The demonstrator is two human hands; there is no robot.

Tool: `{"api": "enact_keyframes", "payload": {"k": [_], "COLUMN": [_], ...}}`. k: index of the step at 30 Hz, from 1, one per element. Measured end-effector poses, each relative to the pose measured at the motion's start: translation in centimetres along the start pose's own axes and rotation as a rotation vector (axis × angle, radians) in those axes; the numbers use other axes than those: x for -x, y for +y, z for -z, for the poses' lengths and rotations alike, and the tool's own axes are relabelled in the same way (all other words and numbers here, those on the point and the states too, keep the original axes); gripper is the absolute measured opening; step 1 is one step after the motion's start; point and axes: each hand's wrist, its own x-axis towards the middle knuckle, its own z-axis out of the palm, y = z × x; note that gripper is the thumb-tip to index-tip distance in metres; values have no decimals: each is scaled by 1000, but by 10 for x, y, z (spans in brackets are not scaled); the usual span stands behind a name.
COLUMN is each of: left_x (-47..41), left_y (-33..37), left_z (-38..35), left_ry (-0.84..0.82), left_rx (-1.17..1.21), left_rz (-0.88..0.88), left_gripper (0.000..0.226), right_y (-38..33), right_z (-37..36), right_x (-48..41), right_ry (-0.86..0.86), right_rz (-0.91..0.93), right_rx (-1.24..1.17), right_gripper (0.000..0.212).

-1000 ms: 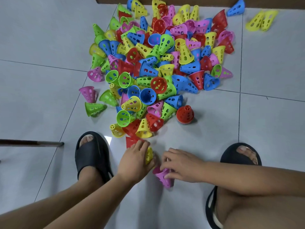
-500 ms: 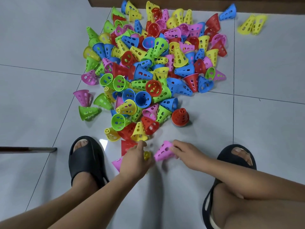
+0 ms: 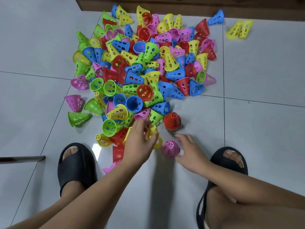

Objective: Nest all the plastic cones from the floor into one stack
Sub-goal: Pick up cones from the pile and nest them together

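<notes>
Left hand gripping yellow cone, right hand splayed (blurred) beside pink cone, open floor rightward

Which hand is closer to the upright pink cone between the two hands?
The right hand. Its spread fingers curve just right of the pink cone; the left hand is farther off to its left, gripping a yellow cone.
</notes>
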Motion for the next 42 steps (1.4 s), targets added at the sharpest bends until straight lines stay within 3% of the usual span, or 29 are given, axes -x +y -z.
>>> {"api": "enact_keyframes", "payload": {"k": [3,7,9,15,17,24,36,42], "left_x": [-18,-39,-47,-66,-68,-58,10,39], "left_y": [19,44,56,61,54,23,-28,-60], "left_z": [1,2,1,-15,-22,-28,16,35], "left_ry": [65,109,119,0,-62,-187,13,103], "left_rx": [44,115,127,-8,-41,-112,-170,-367], "left_rz": [-40,-88,-133,-259,-238,-170,2,91], "left_gripper": [34,32,29,36,43,52,24,49], "right_y": [-7,-9,-8,-10,-14,-29,-78,-50], "right_z": [2,-7,-9,9,23,72,100,72], "right_x": [-3,-7,-9,-4,2,8,-24,-47], "right_ry": [-21,22,36,111,176,305,438,288], "right_rz": [80,127,133,221,288,350,417,301], "right_rx": [73,29,5,13,34,-26,20,177], "right_gripper": [84,55,51,44,35,42,35,37]}}
